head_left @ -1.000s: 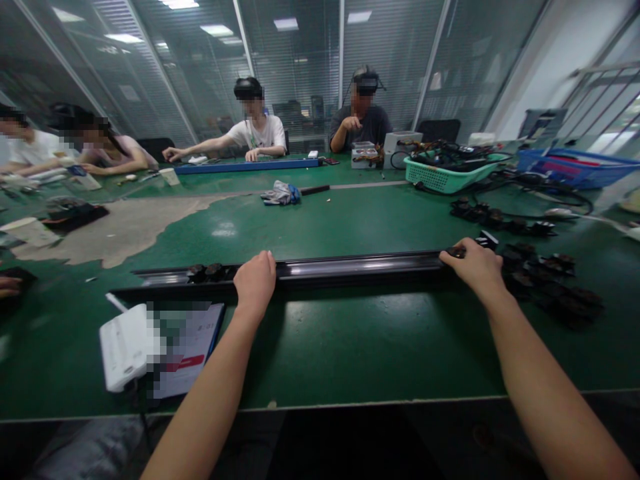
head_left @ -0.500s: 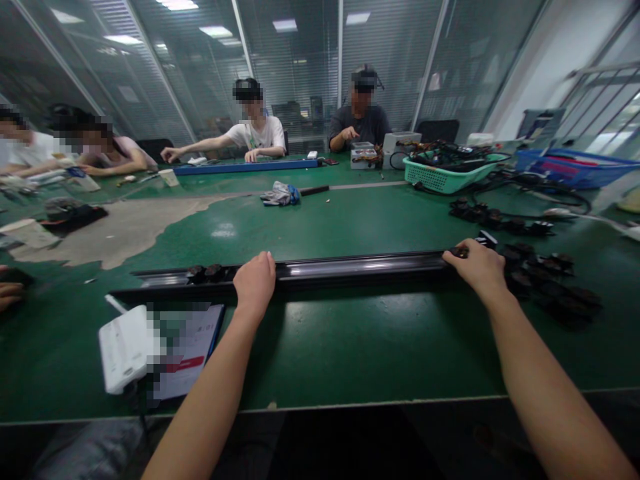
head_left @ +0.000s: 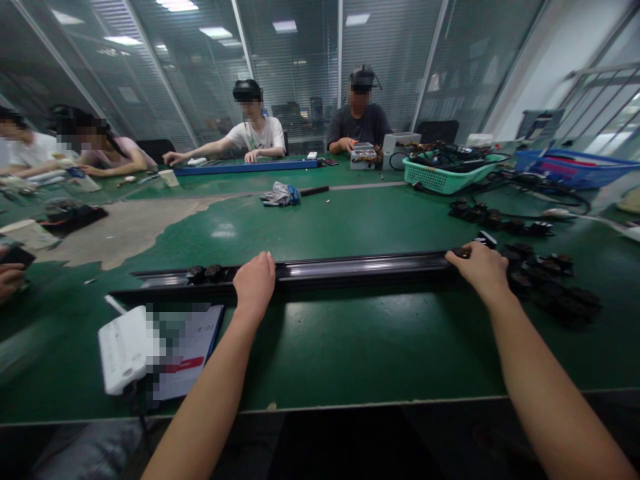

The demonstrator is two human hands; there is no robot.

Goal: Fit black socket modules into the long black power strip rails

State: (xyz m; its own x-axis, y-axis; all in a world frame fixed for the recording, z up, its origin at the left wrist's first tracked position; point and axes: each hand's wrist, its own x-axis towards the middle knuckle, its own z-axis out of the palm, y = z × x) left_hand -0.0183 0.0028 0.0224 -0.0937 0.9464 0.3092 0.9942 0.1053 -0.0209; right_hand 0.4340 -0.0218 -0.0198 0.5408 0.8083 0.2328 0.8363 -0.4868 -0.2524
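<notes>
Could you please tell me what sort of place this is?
Probably a workshop: the green table bears a long black rail, loose black parts and a mint-green basket of what look like cables.

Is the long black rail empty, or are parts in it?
Partly filled: two small black pieces sit in the black rail left of the left hand; its stretch toward the right hand looks bare.

The bare right hand [head_left: 484,270] sits slightly farther right along the long, glossy black rail [head_left: 360,265], and the small black part [head_left: 463,253] at its fingertips has shifted with it. Across the table, the co-worker in a dark grey T-shirt [head_left: 366,122] has lowered a raised hand [head_left: 344,145] to beside the small grey box [head_left: 363,153]. At the left edge, another co-worker's hand [head_left: 7,280] now reaches farther into view, with a flat dark object [head_left: 17,256] higher up.
</notes>
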